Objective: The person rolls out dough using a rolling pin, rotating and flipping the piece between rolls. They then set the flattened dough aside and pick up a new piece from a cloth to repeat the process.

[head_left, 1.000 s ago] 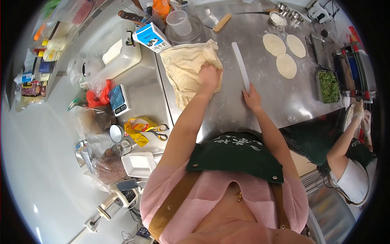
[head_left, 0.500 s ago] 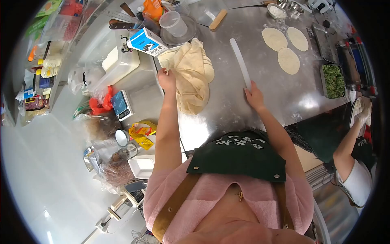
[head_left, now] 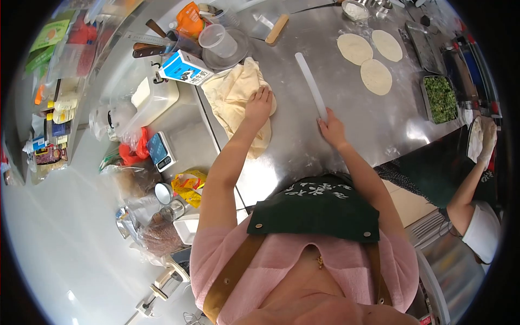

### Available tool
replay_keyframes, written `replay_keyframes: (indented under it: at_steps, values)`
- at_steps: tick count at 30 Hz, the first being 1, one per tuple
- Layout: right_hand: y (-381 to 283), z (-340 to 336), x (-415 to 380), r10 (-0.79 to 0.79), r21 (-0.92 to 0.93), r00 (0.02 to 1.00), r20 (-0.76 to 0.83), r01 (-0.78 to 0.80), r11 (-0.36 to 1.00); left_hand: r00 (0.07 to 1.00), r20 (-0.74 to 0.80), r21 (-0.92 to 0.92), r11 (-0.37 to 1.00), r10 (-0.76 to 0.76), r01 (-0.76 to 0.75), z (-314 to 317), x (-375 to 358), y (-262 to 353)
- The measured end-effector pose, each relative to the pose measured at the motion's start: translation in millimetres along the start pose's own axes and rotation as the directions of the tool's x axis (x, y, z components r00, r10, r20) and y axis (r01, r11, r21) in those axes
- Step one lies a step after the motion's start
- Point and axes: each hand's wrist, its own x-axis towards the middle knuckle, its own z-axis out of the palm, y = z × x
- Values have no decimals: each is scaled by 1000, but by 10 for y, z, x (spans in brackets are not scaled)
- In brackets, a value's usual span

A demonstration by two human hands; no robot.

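Observation:
My left hand lies on a rumpled cream cloth, fingers stretched flat over its right part. What lies beneath the cloth is mostly hidden; a pale rounded edge shows by my fingertips. My right hand is closed around the near end of a white rolling pin, which points away from me over the steel worktop. Three flat round dough wrappers, one of them a front dough wrapper, rest to the right of the pin.
Behind the cloth stand a milk carton and a clear plastic cup. A wooden-handled scraper and a bowl of flour sit farther back. Chopped greens fill a tray at right, near a co-worker's gloved hand. A scale is at left.
My left hand has left the cloth's left edge and moved right onto its top, palm down. The cloth now covers more of the pale edge at its right. My right hand still holds the rolling pin.

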Motion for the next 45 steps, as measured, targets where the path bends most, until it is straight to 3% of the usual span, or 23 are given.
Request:
replay_keyframes:
  at_steps: [7,10,13,16,19,22,23,26,27,28,30,32,35,37,39,42,45]
  values:
    - [-11,-11,1,-9,9,1000,1,9,1000,959,282,-69,996,-33,55,-332,236,-116]
    - [-26,-11,-2,2,17,1000,20,-3,1000,963,269,-123,992,2,33,-433,246,-159]
    - [-44,-33,-39,-3,-4,999,35,3,1000,993,73,-313,948,89,-62,-686,118,-84]
    - [-106,7,-39,-93,-26,996,9,93,995,1000,-17,-551,835,-8,-2,-1151,-17,159]
    - [-194,155,67,-196,-43,981,-15,195,980,941,271,-821,463,-202,335,-1443,-265,403]
    - [-499,208,258,-157,-96,987,43,161,982,776,541,-839,-276,-324,470,-1164,-630,520]
    - [-607,205,301,-117,-123,990,75,126,984,764,478,-872,-339,-434,353,-1045,-703,544]
    - [-690,262,425,-142,-160,976,165,169,973,631,531,-748,-663,-566,34,-995,-608,441]
    - [-708,280,436,-163,-181,968,190,197,963,562,567,-743,-668,-602,34,-861,-648,336]
    - [-709,296,435,-179,-205,962,206,221,953,577,521,-768,-640,-629,-3,-667,-691,209]
    - [-647,234,451,-213,-199,954,213,255,946,442,547,-791,-611,-711,-3,-500,-670,57]
    - [-552,167,463,-264,-123,941,214,294,948,499,534,-776,-629,-683,-31,-434,-608,-57]
    - [57,222,842,-424,-138,904,-58,414,900,455,590,-750,-661,-667,4,-498,-441,-43]
    - [204,-217,1290,-294,-122,951,-95,282,952,483,615,-745,-660,-623,98,-372,-372,3]
    - [21,-967,1616,-258,-164,936,-241,223,961,483,666,-713,-675,-568,189,-369,-231,118]
    - [280,-1534,2521,-271,-297,886,-377,161,941,594,713,-652,-662,-372,368,-463,8,269]
    - [331,-1975,3261,-305,-435,878,-370,126,892,589,756,-615,-617,-285,491,-438,72,317]
